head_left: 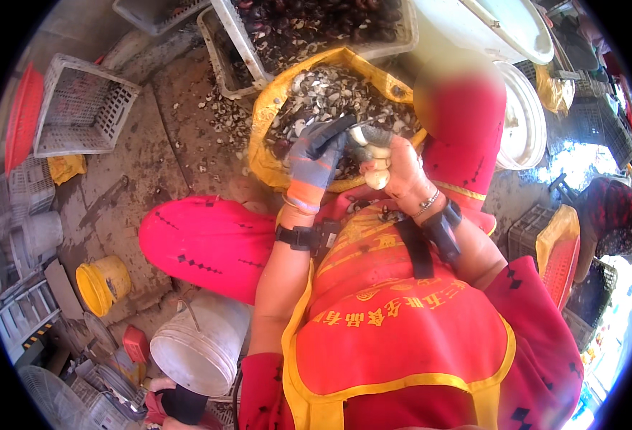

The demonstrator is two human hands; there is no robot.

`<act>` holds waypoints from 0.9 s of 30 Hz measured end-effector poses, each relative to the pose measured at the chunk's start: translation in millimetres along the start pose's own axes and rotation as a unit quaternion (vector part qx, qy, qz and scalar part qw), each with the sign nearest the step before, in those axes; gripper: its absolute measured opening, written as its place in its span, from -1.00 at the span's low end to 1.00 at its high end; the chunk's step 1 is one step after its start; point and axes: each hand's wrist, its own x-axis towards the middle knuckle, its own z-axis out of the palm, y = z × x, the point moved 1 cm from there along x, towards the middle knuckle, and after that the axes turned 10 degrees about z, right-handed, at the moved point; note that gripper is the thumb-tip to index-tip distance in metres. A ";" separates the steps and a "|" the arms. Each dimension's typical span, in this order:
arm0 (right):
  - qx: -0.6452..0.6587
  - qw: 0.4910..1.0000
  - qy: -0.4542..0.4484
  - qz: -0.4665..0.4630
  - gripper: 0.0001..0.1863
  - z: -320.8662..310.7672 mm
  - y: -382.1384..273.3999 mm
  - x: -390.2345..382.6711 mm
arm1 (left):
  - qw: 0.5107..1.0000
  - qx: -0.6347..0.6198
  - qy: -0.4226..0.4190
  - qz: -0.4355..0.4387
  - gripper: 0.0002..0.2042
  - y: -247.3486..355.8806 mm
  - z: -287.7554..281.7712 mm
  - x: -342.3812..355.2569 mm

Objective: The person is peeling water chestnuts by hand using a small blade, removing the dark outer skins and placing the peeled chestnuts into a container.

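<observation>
My left hand (317, 159), in a grey and orange glove with dark fingertips, is closed above a heap of broken shells (323, 89). Its fingertips meet those of my right hand (404, 170), which is bare at the back and curled closed. Pale, rounded shapes (377, 163) line the right fingers; whether they are finger covers or shellfish pieces, I cannot tell. Something small and grey (377, 137) shows at the right fingertips. What either hand grips is hidden. The shells fill a yellow-rimmed sack or liner (262, 118) between my knees.
Beyond the shells stands a crate (404, 36) of dark shellfish. Shell bits litter the floor to its left. A white bucket (197, 351), a yellow bucket (101, 285) and a grey crate (79, 107) are on the left. White tubs (524, 115) and crates (531, 229) stand right.
</observation>
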 end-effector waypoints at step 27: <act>-0.206 0.905 -0.042 -0.370 -0.45 74.4 -276.4 82.9 | 0.980 -0.022 0.119 -0.159 -0.74 -28.9 -8.4 11.7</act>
